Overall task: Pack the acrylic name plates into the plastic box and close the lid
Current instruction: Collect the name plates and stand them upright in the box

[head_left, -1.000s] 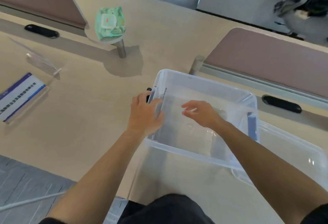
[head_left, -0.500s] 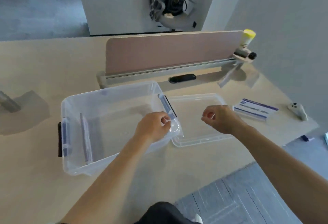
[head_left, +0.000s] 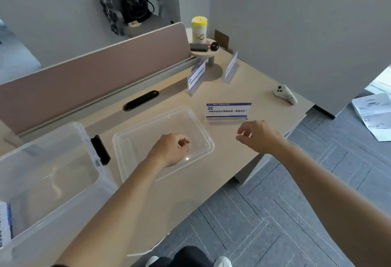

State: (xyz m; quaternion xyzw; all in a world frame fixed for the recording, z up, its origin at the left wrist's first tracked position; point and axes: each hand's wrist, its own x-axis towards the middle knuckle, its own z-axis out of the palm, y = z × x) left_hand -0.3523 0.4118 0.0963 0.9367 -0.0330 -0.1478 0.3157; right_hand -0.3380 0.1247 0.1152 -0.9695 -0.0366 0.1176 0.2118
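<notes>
Left hand [head_left: 169, 150] palm-down over the clear, shallow plastic lid [head_left: 146, 131], fingers loosely curled, nothing held. Right hand [head_left: 259, 137] out toward the right edge of the pale wood-tone tabletop [head_left: 254, 84], thumb and forefinger slightly parted, empty, just short of the nearest clear acrylic name plate with blue-and-white insert [head_left: 227, 111]. Bare strip of tabletop between lid and that plate. Two more upright acrylic plates [head_left: 196, 76] near the far right corner, apart from each other. Deep translucent plastic box [head_left: 80, 128] open at the left, just beside the lid. Blue-and-white printed piece [head_left: 5, 222] at its cropped left end.
</notes>
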